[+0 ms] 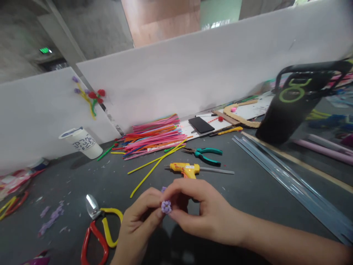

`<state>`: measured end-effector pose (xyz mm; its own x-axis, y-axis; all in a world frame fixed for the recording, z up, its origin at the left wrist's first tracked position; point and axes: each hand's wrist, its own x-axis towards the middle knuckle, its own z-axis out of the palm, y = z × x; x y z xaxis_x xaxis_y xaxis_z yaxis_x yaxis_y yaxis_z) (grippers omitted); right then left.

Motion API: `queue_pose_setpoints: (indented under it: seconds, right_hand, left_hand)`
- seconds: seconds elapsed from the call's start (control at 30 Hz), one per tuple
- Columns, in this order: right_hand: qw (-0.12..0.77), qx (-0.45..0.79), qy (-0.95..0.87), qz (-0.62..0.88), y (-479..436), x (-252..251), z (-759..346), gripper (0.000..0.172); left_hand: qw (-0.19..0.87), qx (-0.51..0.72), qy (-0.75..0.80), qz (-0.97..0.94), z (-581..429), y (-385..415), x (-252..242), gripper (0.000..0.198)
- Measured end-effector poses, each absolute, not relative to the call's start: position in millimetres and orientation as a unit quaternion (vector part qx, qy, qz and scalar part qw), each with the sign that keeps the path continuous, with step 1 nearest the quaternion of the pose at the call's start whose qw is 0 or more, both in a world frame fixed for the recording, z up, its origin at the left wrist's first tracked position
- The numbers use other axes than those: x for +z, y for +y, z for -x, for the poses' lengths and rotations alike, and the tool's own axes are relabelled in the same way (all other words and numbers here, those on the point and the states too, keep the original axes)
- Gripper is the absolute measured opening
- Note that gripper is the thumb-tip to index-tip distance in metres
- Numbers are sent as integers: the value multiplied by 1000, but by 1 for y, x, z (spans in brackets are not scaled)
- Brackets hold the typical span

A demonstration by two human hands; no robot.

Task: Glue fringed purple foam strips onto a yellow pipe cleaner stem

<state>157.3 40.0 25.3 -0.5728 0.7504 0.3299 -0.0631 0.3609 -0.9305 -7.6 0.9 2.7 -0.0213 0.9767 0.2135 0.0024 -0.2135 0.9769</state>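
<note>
Both hands meet above the dark table, pinching a small curled piece of purple pipe cleaner [166, 207] between them. My left hand [142, 217] grips it from the left with thumb and forefinger. From the right, my right hand [202, 211] closes thumb and fingertips on the same piece, hiding part of it. A yellow glue gun [185, 168] with a glue stick in its back lies just beyond the right hand. Two yellow pipe cleaners [154, 162] cross behind the hands. Pliers with one red and one yellow handle [95, 235] lie left of my left hand.
Teal-handled pliers [209, 151], a bundle of coloured pipe cleaners [154, 136] and a phone [201, 125] lie farther back. A white paper cup [85, 143] stands left, a black tumbler [292, 106] right. Clear glue sticks [292, 180] lie right; purple scraps [52, 219] left.
</note>
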Motion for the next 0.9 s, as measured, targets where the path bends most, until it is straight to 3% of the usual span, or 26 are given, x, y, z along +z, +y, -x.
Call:
queue_pose_setpoints:
  seconds: [0.9]
  right_hand:
    - [395, 533, -711, 235, 43, 22, -157, 10]
  left_hand:
    - [452, 537, 395, -593, 13, 3, 0, 8]
